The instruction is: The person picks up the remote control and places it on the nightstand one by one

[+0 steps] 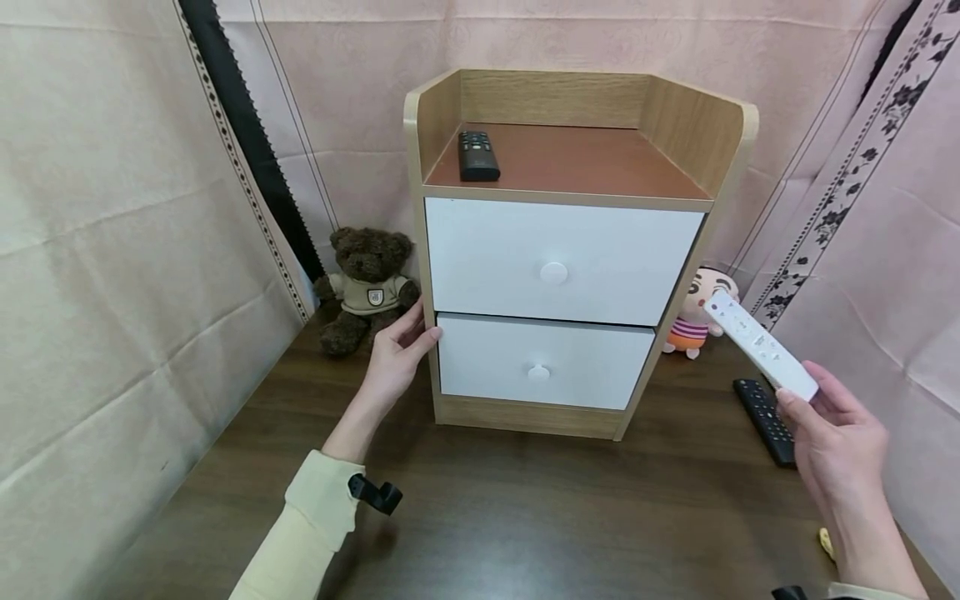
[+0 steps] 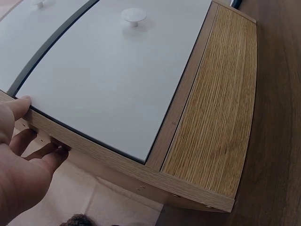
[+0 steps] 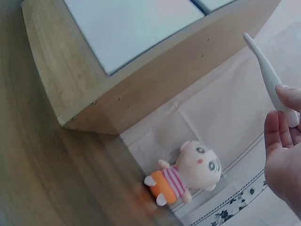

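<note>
Your right hand [image 1: 840, 450] pinches the white remote [image 1: 759, 343] at lower right while your left hand [image 1: 393, 358], fingers relaxed, touches the cabinet [image 1: 431, 275] at centre.

White remote [image 1: 760, 344] is up off the table, pinched at its near end, tilted up-left, buttons showing. White-drawered wooden cabinet [image 1: 558, 275] stands upright mid-table, both drawers closed.

Left hand [image 1: 395, 354] reaches forward, fingers straight, fingertips [image 2: 21, 106] resting against left side edge of cabinet [image 1: 558, 250]. Cream sleeve on forearm. Right hand [image 1: 836, 446] raised right of cabinet, fingers pinching white remote [image 1: 759, 343], pointing up-left.
</note>
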{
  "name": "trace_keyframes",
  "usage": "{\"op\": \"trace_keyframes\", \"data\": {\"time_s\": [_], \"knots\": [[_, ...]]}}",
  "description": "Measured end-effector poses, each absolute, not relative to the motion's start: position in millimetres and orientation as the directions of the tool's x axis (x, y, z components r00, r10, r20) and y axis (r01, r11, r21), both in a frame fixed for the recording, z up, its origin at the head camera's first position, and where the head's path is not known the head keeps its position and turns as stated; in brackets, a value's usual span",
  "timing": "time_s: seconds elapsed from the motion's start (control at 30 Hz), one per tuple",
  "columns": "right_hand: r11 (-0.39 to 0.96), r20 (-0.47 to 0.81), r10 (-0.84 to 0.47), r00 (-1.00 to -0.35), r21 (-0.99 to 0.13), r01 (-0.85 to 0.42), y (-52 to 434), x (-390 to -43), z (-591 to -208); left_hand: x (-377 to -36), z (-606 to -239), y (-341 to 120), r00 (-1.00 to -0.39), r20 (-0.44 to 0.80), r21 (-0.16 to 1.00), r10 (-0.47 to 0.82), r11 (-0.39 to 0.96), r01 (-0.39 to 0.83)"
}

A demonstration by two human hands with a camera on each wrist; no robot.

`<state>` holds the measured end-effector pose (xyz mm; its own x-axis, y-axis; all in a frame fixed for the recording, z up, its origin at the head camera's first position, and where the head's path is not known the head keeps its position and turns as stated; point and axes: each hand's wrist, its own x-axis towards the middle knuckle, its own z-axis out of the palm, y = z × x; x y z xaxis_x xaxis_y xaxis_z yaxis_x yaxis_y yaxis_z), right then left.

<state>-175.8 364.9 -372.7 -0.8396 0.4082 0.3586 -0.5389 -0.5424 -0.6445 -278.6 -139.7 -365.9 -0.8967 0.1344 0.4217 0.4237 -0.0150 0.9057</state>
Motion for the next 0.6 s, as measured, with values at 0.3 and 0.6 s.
{"op": "trace_keyframes", "data": {"time_s": [0.3,0.6], "knots": [[-0.579,0.404,0.412,-0.816,-0.575,-0.577,349,-169,-353,-278,-366,-140,-0.897,0.424,0.905,0.13,-0.025,0.424],[-0.617,0.485,0.363,-0.796,-0.515,-0.595,335,-167,-334,-278,-365,-140,-0.897,0.422,0.906,0.132,-0.02,0.423]]}}
